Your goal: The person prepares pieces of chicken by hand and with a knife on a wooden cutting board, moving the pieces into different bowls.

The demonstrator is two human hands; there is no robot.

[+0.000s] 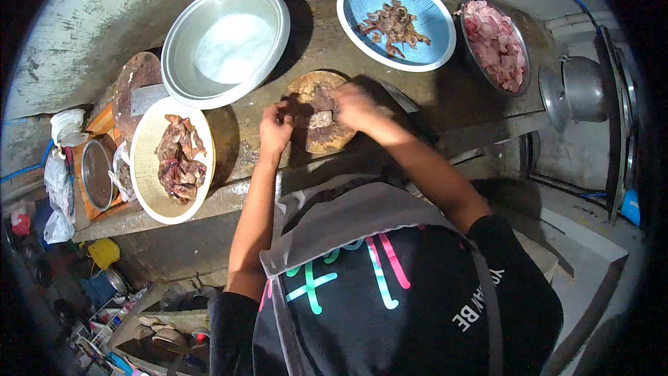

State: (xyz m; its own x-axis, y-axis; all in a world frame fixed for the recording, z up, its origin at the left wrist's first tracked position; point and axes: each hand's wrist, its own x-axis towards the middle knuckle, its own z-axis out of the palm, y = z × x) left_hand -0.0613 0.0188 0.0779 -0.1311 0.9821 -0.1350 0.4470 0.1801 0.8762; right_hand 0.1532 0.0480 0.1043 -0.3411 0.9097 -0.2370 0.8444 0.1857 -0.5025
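Note:
A round wooden chopping board [330,142] lies on the worktop before me, with pieces of dark and pale meat [320,119] on it. At the board's left edge is my left hand [276,128], its fingers curled; whether they hold anything is unclear. My right hand [357,107] is motion-blurred over the board's right side, beside the meat, and its grip cannot be made out. A knife blade [399,96] lies to the right of the board, partly in shadow.
Around the board stand a water-filled basin [172,70], a cream basket [136,167] of meat, a blue-lined colander [344,21] with cut pieces, and a bowl of raw pink meat [496,44]. A cleaver [147,99] rests on another board [136,75]. A metal pot [584,89] is far right.

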